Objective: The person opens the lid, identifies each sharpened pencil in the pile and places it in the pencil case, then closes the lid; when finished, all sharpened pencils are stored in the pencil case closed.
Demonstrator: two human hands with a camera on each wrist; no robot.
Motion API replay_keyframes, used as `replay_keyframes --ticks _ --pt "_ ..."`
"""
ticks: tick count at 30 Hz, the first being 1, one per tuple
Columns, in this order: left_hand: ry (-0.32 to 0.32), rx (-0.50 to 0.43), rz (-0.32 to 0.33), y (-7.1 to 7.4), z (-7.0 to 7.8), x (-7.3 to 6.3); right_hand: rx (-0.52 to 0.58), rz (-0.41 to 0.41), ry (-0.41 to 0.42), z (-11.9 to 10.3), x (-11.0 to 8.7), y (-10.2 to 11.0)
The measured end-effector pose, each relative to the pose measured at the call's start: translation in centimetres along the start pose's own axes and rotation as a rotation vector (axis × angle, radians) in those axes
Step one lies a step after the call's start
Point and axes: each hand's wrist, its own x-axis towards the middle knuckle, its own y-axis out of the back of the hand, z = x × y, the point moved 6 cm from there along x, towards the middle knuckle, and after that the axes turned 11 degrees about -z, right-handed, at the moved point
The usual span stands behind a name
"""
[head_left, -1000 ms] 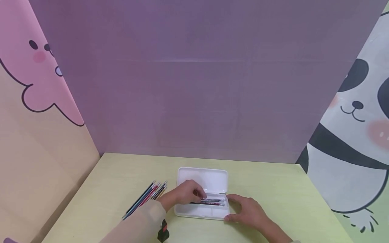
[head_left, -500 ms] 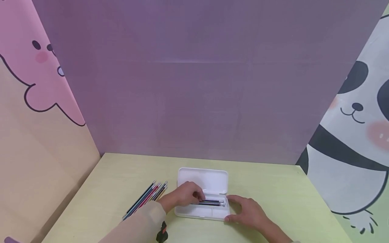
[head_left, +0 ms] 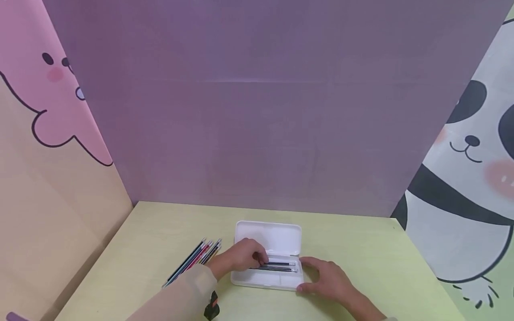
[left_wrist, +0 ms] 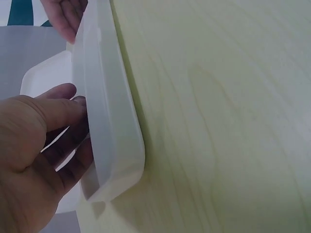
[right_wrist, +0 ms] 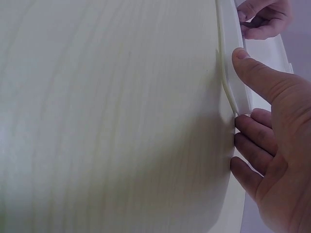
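Note:
A white plastic pencil case [head_left: 257, 280] lies with its lid [head_left: 281, 236] folded back on the table. Inside it, several dark pencils [head_left: 281, 268] lie lengthwise in the rear part. My left hand [head_left: 242, 256] reaches into the case and pinches the pencils near their left ends; the fingertips dip behind the case wall [left_wrist: 112, 111] in the left wrist view, so the contact is hidden there. At the case's right end my right hand [head_left: 329, 278] holds it, thumb at the front corner and fingers by the back corner, as the right wrist view also shows.
Left of the case, a bundle of pencils [head_left: 192, 261] lies slanted on the pale wooden table [head_left: 361, 249], partly covered by the left sleeve [head_left: 180, 290]. A purple panel [head_left: 257, 133] stands behind the table. Walls with cartoon animals flank both sides.
The pencils in the case have shifted and turned under my left hand, red patterning giving way to dark sides. The left hand has moved slightly left. My right hand stays in place.

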Motion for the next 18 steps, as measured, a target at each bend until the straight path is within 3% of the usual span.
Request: replay_keyframes --ticks 7,12,18 --pt "0.012 -0.090 0.006 1.0 -0.9 -0.9 -0.016 0.006 0.009 -0.1 0.2 0.0" --pt "0.032 -0.162 0.022 2.6 -1.4 -2.5 -0.026 0.017 0.026 -0.1 0.4 0.0" --pt "-0.009 -0.161 0.063 4.3 -2.7 -4.4 -0.008 0.012 -0.002 0.1 0.4 -0.1"
